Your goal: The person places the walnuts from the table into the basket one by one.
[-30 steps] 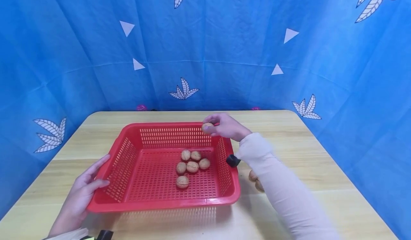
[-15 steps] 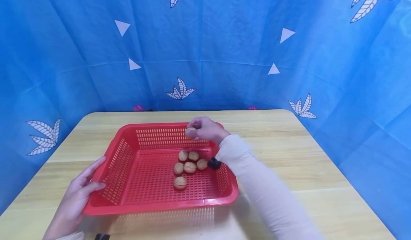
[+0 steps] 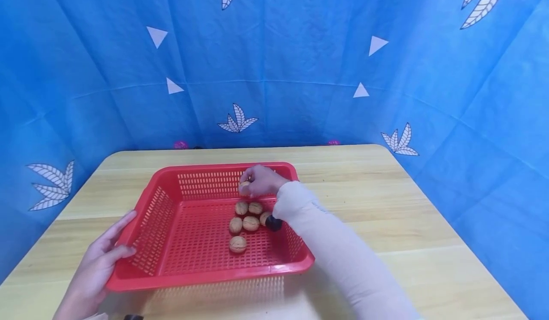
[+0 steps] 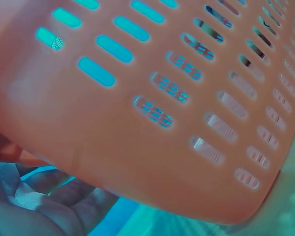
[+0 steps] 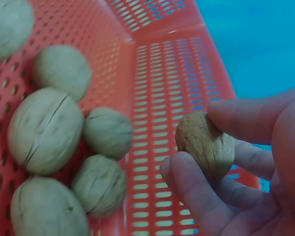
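A red slotted plastic basket (image 3: 206, 278) rests on the table, with several walnuts (image 3: 250, 223) grouped on the right part of its floor. My right hand (image 3: 263, 181) reaches over the basket's back right and pinches one walnut (image 5: 205, 142) between thumb and fingers, above the floor and apart from the other nuts. My left hand (image 3: 96, 263) grips the basket's left rim, thumb on the inner side; in the left wrist view its curled fingers (image 4: 54, 211) show beneath the rim beside the basket's slotted wall (image 4: 113, 132).
The basket stands on a light wooden table (image 3: 364, 205). Behind it hangs a blue curtain (image 3: 291, 63) with leaf and triangle prints. A black strap end (image 3: 273, 223) at my right sleeve (image 3: 339, 248) hangs low over the nuts.
My right hand has moved left and down with the walnut, from over the basket's back right corner to inside it. My left hand keeps its grip. The whole view has shifted slightly.
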Demonstrator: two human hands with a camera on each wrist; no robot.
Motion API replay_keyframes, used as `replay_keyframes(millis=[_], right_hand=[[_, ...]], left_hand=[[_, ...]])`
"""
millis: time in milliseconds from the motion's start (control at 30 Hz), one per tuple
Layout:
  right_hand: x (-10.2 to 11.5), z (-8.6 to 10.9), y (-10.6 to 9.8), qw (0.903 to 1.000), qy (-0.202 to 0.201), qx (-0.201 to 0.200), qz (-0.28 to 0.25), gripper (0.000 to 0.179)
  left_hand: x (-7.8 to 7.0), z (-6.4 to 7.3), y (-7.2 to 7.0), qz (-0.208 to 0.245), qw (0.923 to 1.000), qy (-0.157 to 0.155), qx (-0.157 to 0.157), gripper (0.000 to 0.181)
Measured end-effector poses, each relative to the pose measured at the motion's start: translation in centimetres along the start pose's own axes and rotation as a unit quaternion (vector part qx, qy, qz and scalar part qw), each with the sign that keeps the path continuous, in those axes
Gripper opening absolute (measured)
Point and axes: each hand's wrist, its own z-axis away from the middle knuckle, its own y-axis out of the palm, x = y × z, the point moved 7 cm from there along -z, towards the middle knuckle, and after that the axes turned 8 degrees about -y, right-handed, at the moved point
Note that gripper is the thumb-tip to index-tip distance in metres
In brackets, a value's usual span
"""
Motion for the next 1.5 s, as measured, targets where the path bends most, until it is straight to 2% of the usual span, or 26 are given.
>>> replay_keyframes(millis=[133, 233, 367, 500, 767, 933, 1100, 1300, 1500], right_hand=[[-0.3, -0.2, 0.1, 0.9981, 0.016, -0.007, 0.059, 0.019], [-0.8, -0.2, 0.4, 0.9968, 0.034, -0.005, 0.072, 0.018], [-1.0, -0.4, 0.8, 0.9933, 0.024, 0.002, 0.113, 0.017], [-0.7, -0.4, 0.9, 0.9888, 0.012, -0.001, 0.148, 0.017], [-0.7, -0.6, 0.9, 0.9889, 0.027, -0.004, 0.146, 0.02], [-0.8, -0.4, 0.9, 0.9853, 0.032, -0.003, 0.168, 0.024], [-0.3, -0.4, 0.7, 0.9901, 0.007, -0.008, 0.14, 0.021], [0.5, 0.1, -0.2, 0.9969, -0.024, -0.015, 0.073, 0.016], [1.9, 1.1, -1.7, 0.9969, -0.061, -0.009, 0.048, 0.021]], left_hand=[[0.0, -0.1, -0.2, -0.018, 0.9997, -0.017, -0.009, 0.078], [0.3, -0.2, -0.4, -0.032, 0.9986, -0.039, -0.017, 0.079], [0.7, -0.3, -0.6, -0.036, 0.998, -0.05, -0.015, 0.08], [0.6, -0.4, -0.6, -0.026, 0.9991, -0.033, -0.005, 0.08], [0.0, -0.3, -0.7, 0.007, 0.9998, 0.009, 0.019, 0.076], [0.0, -0.2, -0.4, 0.018, 0.9991, 0.026, 0.027, 0.075], [-0.2, -0.2, -0.3, 0.029, 0.9984, 0.039, 0.029, 0.074], [0.1, -0.3, -0.2, 0.011, 0.9999, 0.007, 0.009, 0.075], [-0.1, -0.2, -0.2, 0.02, 0.9996, 0.016, 0.01, 0.073]])
